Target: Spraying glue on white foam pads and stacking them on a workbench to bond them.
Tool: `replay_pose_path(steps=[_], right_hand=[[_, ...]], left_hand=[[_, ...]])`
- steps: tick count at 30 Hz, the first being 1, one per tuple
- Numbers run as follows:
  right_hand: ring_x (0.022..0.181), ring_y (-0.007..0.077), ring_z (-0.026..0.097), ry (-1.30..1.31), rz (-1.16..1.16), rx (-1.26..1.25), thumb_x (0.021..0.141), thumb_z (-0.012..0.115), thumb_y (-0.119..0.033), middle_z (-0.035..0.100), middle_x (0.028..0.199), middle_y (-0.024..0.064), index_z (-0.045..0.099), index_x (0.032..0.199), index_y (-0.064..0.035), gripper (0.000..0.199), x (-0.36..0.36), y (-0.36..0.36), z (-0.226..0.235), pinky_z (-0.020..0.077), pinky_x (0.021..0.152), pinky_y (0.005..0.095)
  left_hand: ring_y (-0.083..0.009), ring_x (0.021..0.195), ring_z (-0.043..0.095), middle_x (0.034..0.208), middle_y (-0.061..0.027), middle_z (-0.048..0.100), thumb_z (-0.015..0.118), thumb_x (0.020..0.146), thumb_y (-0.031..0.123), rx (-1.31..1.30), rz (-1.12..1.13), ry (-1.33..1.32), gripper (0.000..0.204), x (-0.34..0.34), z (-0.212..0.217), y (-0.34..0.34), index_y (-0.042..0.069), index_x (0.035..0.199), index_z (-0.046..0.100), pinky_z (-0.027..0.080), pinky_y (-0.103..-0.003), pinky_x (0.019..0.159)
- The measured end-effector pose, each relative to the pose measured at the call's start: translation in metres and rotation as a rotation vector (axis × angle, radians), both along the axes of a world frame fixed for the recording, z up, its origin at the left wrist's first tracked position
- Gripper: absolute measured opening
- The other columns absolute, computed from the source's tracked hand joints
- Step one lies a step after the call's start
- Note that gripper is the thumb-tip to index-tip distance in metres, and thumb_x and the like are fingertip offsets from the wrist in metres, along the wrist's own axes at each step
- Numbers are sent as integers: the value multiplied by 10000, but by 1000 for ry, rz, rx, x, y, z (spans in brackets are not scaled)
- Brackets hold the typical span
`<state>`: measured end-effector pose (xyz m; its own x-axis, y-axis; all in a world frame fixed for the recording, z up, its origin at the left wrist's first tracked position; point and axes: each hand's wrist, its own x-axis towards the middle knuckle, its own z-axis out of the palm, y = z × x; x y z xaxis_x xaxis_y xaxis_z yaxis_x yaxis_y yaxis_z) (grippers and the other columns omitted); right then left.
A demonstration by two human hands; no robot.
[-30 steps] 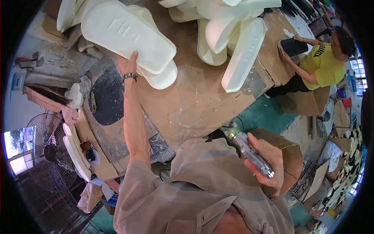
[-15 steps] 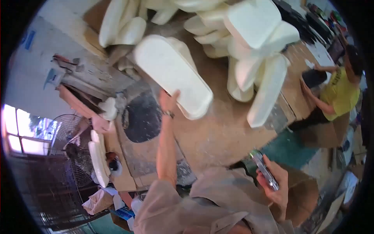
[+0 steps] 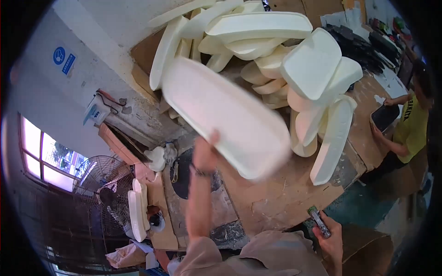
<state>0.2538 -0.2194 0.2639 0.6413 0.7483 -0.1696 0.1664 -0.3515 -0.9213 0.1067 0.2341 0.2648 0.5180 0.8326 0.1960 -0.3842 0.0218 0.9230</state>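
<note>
My left hand grips the near left edge of an oblong cream-white foam pad with rounded ends and a raised rim, its thumb on the broad face. The pad is tilted above the bench and smeared by motion. Low on the right, my right hand is closed round a small silvery hand tool with a greenish end; its exact kind cannot be made out. Beyond the held pad lies a heap of similar foam pads, some leaning on each other. One long pad stands tilted at the heap's right side.
A cardboard-covered bench lies in front of me. At the left are a wire-caged fan and more foam pieces. A co-worker in a yellow shirt at the right holds a dark piece. Dark parts are piled behind.
The held pad looks larger and has swung up and to the right with my left hand. The view has shifted, showing more of the heap. My right hand still holds the tool.
</note>
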Motion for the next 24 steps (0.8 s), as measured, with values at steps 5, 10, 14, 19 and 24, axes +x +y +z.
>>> replay_pose_path(steps=[5, 10, 14, 19, 24], right_hand=[[801, 156, 589, -36, 54, -25, 830, 715, -3, 670, 885, 152, 625, 1261, 97, 451, -14, -14, 0, 496, 747, 297], [804, 128, 602, 64, -70, -8, 856, 702, 3, 677, 861, 96, 647, 1260, 69, 413, -19, -6, -8, 498, 738, 275], [787, 273, 668, -32, 90, -42, 831, 755, -33, 694, 938, 182, 617, 1336, 46, 530, -5, 2, -40, 525, 756, 336], [829, 293, 669, -18, 99, -60, 835, 759, -40, 699, 972, 208, 633, 1328, 18, 512, 15, 27, -26, 526, 778, 344], [989, 250, 715, -193, 87, -66, 842, 768, -49, 732, 1056, 192, 657, 1301, 22, 478, 7, 3, -31, 546, 849, 340]], left_hand=[[-370, 1203, 606, 1348, -208, 562, 587, 1032, 499, -1, 94, -218, 752, 53, 241, 139, -86, 1466, 401, 577, -494, 982], [-311, 1200, 626, 1316, -203, 591, 622, 1036, 188, 825, 63, -478, 519, 65, 266, -14, -67, 1450, 442, 607, -494, 951], [-370, 1272, 582, 1378, -238, 569, 531, 990, 151, 1273, 137, -450, 489, 12, 256, -56, -47, 1435, 486, 560, -622, 975], [-373, 1255, 586, 1356, -239, 577, 534, 985, 145, 1314, 162, -431, 465, 0, 255, -57, -47, 1407, 501, 561, -621, 967], [-375, 1237, 590, 1334, -241, 585, 536, 980, 139, 1506, 119, -517, 441, -2, 297, -49, -48, 1378, 516, 561, -621, 959]])
